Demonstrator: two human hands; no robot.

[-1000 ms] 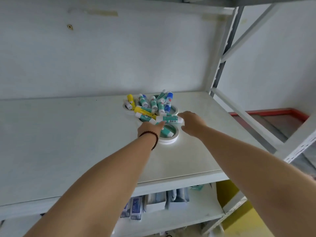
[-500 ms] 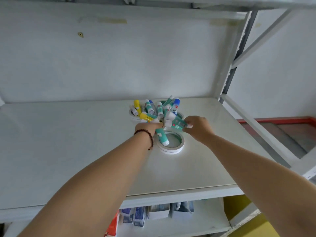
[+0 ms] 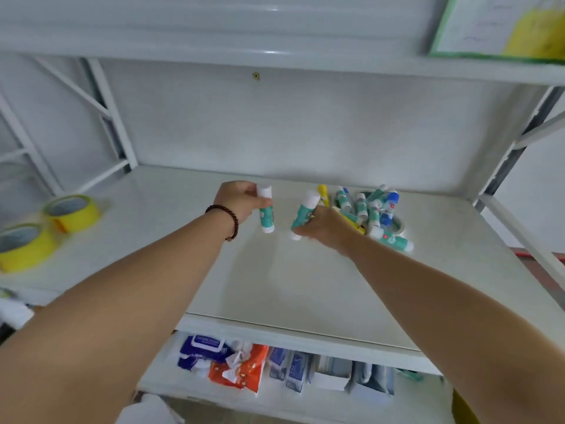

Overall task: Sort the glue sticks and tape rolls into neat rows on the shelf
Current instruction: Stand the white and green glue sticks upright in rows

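My left hand (image 3: 237, 201) grips a teal-and-white glue stick (image 3: 265, 209), held upright just above the white shelf (image 3: 305, 286). My right hand (image 3: 328, 229) grips a second teal glue stick (image 3: 303, 214), tilted, its base near the shelf surface. To the right lies a heap of glue sticks (image 3: 365, 206) in teal, blue and yellow, piled over white tape rolls (image 3: 399, 224) that are mostly hidden. One teal glue stick (image 3: 391, 238) lies on its side at the heap's front edge.
Two yellow tape rolls (image 3: 72, 211) (image 3: 24, 246) sit at the shelf's left end. Slanted shelf braces stand at both sides, and another shelf hangs overhead. The lower shelf holds wipe packets (image 3: 208, 350) and small boxes (image 3: 333, 374).
Both hands have lifted a glue stick each from the heap and carried them left to the shelf's middle. The view has swung left, bringing the yellow tape rolls into sight.
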